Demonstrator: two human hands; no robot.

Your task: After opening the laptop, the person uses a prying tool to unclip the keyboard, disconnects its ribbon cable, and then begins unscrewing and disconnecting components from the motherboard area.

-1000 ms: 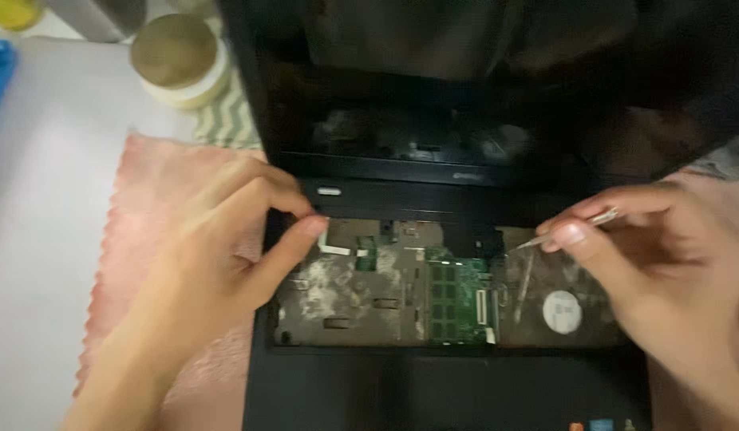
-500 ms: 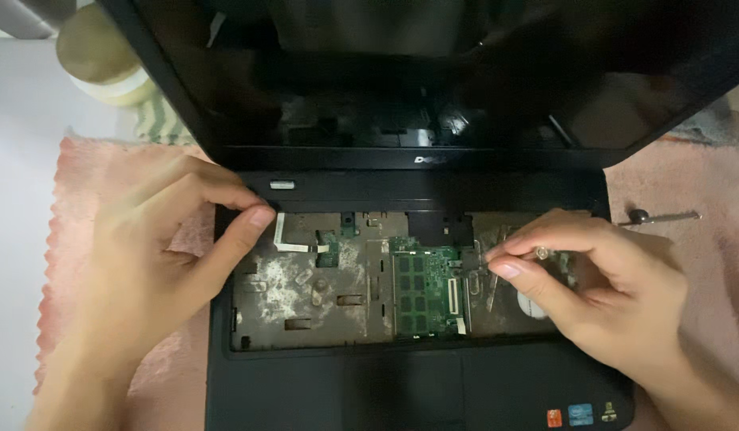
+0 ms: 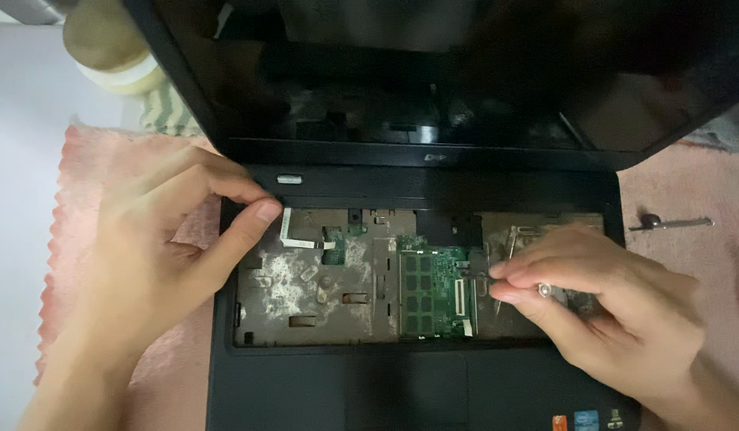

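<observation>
Working inside the laptop: keyboard already off, left hand pinching its bezel, right hand pinching a small screw.

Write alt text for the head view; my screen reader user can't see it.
Two bare hands work inside an open black laptop with its keyboard removed: the left hand grips the bay's upper-left edge, the right hand pinches a small metal part over the dusty circuit board.
</observation>
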